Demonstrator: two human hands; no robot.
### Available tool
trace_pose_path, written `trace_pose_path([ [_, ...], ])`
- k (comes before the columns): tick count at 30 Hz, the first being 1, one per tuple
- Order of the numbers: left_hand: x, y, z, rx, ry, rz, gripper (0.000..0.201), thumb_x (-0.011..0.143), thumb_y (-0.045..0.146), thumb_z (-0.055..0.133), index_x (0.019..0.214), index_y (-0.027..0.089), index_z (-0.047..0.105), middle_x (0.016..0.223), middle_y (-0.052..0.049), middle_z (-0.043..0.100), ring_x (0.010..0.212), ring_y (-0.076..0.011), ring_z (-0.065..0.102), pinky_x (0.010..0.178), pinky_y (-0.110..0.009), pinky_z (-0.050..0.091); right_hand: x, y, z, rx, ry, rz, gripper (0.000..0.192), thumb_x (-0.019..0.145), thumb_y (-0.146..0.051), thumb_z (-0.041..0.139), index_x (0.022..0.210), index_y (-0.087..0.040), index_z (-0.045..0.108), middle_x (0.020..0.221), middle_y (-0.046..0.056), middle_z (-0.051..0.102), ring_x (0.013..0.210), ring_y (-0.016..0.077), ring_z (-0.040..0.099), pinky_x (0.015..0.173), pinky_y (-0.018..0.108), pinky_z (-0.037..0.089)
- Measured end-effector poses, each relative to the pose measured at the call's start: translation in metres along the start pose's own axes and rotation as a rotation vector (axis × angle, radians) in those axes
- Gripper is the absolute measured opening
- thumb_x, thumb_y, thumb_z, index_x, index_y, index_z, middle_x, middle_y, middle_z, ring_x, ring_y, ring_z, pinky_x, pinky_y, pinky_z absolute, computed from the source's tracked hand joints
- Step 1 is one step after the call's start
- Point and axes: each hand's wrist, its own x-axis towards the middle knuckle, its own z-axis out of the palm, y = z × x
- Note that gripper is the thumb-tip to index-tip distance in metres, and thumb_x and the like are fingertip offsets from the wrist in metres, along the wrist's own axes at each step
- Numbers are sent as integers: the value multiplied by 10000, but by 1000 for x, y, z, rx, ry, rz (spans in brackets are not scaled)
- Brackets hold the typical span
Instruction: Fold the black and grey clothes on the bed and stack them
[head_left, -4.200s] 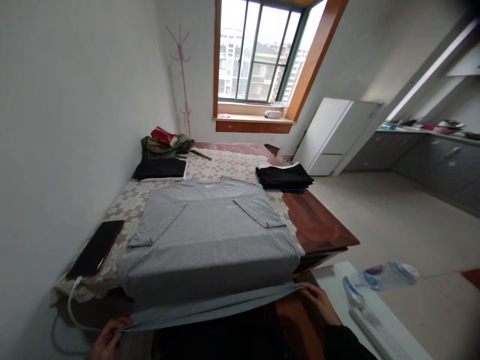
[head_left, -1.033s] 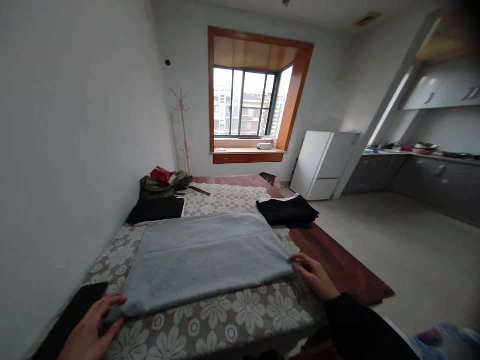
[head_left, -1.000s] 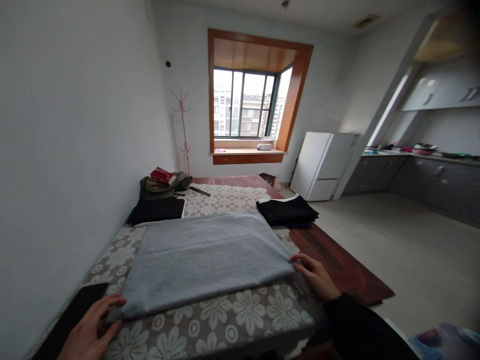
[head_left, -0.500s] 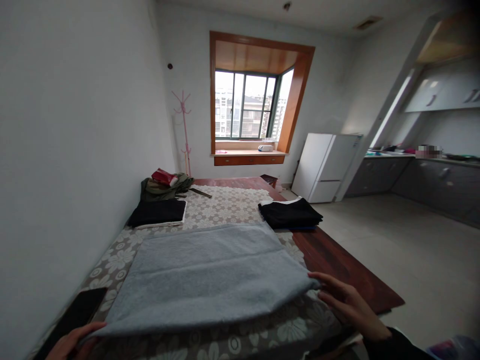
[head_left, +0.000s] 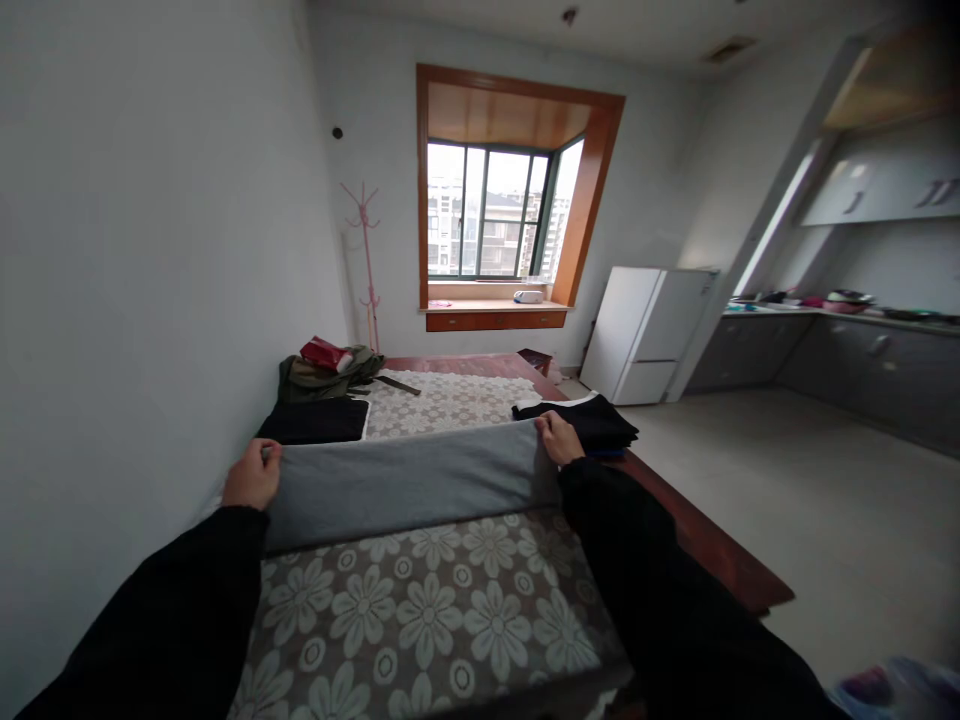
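Left hand [head_left: 252, 477] and right hand [head_left: 559, 438]: fingers clamped on the far corners of the grey shirt [head_left: 405, 480], folded into a band across the table [head_left: 442, 620] (floral cloth). Black stack [head_left: 592, 422] at 2 o'clock, touching the right hand.

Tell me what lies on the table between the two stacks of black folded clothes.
In the head view, only bare floral tablecloth lies between the left black stack and the right black stack; the grey folded garment sits nearer.
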Motion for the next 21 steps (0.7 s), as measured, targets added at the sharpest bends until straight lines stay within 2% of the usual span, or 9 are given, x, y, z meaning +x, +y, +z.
trace_pose_path([
  [3, 14, 3, 39, 61, -55, 6, 391, 980, 325, 345, 1170, 127, 622, 1067, -231, 708, 1015, -382, 688, 847, -444, 532, 7, -13, 26, -111, -47, 36, 322, 1048, -348, 387, 1163, -174, 633, 1043, 169, 745, 957, 278, 710, 814, 346, 476],
  [5, 17, 0, 56, 101, -91, 28, 399, 982, 309, 335, 1170, 124, 636, 1106, -248, 699, 1027, -398, 687, 838, -465, 528, 5, -14, 38, -164, -78, 35, 294, 1043, -347, 418, 1149, -179, 635, 1064, 169, 745, 955, 283, 714, 827, 361, 473],
  [8, 17, -9, 65, 161, -121, 62, 470, 990, 332, 301, 1264, 99, 604, 1217, -283, 661, 1096, -433, 657, 879, -524, 510, 2, -10, 45, -227, -107, 12, 263, 1037, -320, 444, 1164, -186, 632, 1144, 163, 724, 1004, 285, 705, 879, 384, 470],
  [11, 13, -24, 62, 225, -139, 66, 609, 977, 456, 330, 1415, 59, 475, 1349, -321, 581, 1201, -465, 601, 952, -564, 478, -2, -9, 43, -281, -80, -29, 320, 994, -249, 515, 1297, -183, 593, 1319, 197, 641, 1183, 332, 627, 994, 448, 438],
  [13, 7, -35, 59, 264, -190, 53, 674, 925, 531, 396, 1383, 46, 493, 1313, -331, 597, 1185, -484, 607, 946, -575, 483, -7, -17, 43, -279, -36, -138, 429, 960, -198, 545, 1390, -190, 554, 1423, 201, 574, 1300, 354, 540, 1077, 488, 391],
  [15, 1, -45, 56, 285, -258, 45, 663, 861, 553, 460, 1267, 41, 571, 1224, -331, 641, 1137, -491, 633, 930, -570, 497, -16, -34, 47, -179, -63, -330, 447, 963, -184, 521, 1408, -205, 562, 1452, 165, 569, 1336, 326, 511, 1126, 475, 373],
  [18, -1, -53, 56, 270, -309, 32, 669, 779, 565, 539, 1160, 20, 612, 1140, -342, 673, 1085, -475, 667, 911, -525, 523, -36, -74, 69, 93, -255, -623, 413, 1007, -247, 459, 1394, -210, 598, 1442, 115, 606, 1337, 263, 539, 1162, 417, 391],
  [21, 7, -55, 52, 203, -283, 26, 602, 678, 577, 643, 1027, 86, 658, 1002, -259, 729, 947, -406, 719, 800, -433, 566, -60, -110, 100, 248, -391, -755, 489, 1025, -371, 455, 1479, -214, 544, 1561, 100, 526, 1475, 284, 429, 1244, 471, 307],
])
